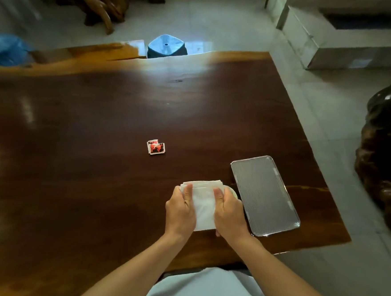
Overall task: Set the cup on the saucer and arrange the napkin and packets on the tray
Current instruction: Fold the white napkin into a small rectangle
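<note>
Head view: you're on the napkin step, left hand and right hand pinching the folded napkin by its sides; next needs a level carry right onto the tray.

Dim interior lighting. Daylight from the top of the frame produces strong glare on the table far edge. Wide-angle distortion bends frame edges; corners appear soft and blurred.

A: Napkin?
B: White, folded, layered far edges; pinched at both sides by the fingers.
A: Packets?
B: Two, red-black-white, overlapping, flat; well beyond the fingers.
A: Tray?
B: Silver, rectangular, ribbed; just right of the fingers.
</note>
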{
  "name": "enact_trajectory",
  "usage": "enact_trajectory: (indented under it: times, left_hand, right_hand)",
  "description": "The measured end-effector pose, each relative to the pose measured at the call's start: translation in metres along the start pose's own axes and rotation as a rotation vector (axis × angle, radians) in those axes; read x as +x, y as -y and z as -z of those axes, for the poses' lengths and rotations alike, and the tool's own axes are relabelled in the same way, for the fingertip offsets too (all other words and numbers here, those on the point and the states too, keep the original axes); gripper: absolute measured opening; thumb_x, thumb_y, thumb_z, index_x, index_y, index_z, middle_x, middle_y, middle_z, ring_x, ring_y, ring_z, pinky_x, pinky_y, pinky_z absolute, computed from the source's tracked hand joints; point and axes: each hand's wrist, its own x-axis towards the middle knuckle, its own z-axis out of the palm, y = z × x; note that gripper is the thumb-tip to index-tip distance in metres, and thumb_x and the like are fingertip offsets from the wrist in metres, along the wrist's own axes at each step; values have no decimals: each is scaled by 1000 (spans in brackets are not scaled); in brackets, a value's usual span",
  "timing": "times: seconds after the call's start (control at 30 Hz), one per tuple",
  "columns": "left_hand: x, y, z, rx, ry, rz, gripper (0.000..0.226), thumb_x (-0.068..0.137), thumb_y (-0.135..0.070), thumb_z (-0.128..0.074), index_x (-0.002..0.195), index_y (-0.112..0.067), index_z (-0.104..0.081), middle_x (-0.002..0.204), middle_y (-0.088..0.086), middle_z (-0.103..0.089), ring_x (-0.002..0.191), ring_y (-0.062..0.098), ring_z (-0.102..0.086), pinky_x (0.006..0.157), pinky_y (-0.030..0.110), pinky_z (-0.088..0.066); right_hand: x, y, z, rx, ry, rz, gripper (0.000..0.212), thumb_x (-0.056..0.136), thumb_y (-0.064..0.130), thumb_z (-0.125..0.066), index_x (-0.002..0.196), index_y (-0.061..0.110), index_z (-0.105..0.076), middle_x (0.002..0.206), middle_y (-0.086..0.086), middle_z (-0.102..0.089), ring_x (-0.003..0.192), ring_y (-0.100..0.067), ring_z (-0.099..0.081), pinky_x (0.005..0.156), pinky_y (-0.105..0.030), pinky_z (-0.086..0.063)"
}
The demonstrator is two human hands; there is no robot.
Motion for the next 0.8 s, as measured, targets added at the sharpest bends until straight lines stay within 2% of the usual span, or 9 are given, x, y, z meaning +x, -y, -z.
enact_trajectory:
  times: [0.1,0.3,0.33,0.4,0.43,0.5,0.57,0.67,0.8]
  left_hand:
    - [9,-16,-49,45,-3,-11,33,103,-43,-39,91,-16,-51,81,2,-67,64,12,-70,46,19,-51]
    - [24,-27,-121,107,-51,43,37,103,-44,-43,83,-14,-53,77,-2,-61,66,14,-61,50,24,-44]
    - [25,-28,-133,110,-57,48,37,102,-45,-46,85,-13,-55,77,-3,-61,67,14,-59,52,23,-42]
    - [26,-27,-154,101,-27,83,36,99,-46,-53,94,-10,-57,81,-4,-61,72,14,-59,59,26,-44]
    - [27,-26,-165,90,-7,119,37,96,-46,-58,100,-10,-59,86,-3,-64,78,17,-61,68,31,-48]
    - [27,-20,-183,39,47,221,39,91,-45,-66,110,-11,-64,98,2,-71,91,22,-67,82,42,-57]
    - [25,-15,-199,-67,129,354,32,91,-36,-67,114,-13,-66,104,6,-73,91,22,-70,72,42,-62]
    - [20,-19,-217,-244,220,520,24,97,-21,-62,119,-13,-57,113,10,-66,88,19,-66,56,31,-60]
    - [32,-18,-238,-342,225,627,29,99,-12,-58,126,-8,-50,125,13,-60,99,28,-69,71,39,-65]
  right_hand:
    - [27,-27,36,-14,7,-16,24,105,39,-35,98,20,-48,84,-2,-63,68,-14,-69,41,-19,-51]
    - [67,-64,91,-55,9,-68,32,106,39,-36,94,15,-52,82,-4,-61,64,-14,-63,40,-16,-44]
    - [72,-70,99,-43,13,-77,34,105,40,-37,92,14,-54,82,-5,-63,64,-17,-64,42,-21,-47]
    - [82,-86,113,-34,16,-102,38,103,45,-39,91,14,-57,81,-7,-66,66,-27,-69,47,-37,-55]
    - [86,-93,120,-32,21,-130,39,103,46,-41,92,14,-59,82,-8,-68,65,-27,-70,45,-37,-54]
    - [93,-105,133,-5,40,-205,38,102,45,-45,95,11,-61,84,-11,-69,62,-25,-70,38,-28,-49]
    - [102,-117,148,22,63,-286,35,101,42,-49,96,11,-63,88,-13,-71,66,-25,-71,38,-25,-48]
    - [113,-130,167,130,124,-419,25,99,32,-54,97,10,-65,88,-14,-70,62,-19,-65,41,-24,-46]
    - [128,-143,187,215,239,-497,16,100,15,-55,106,5,-65,92,-17,-69,63,-17,-62,51,-24,-50]
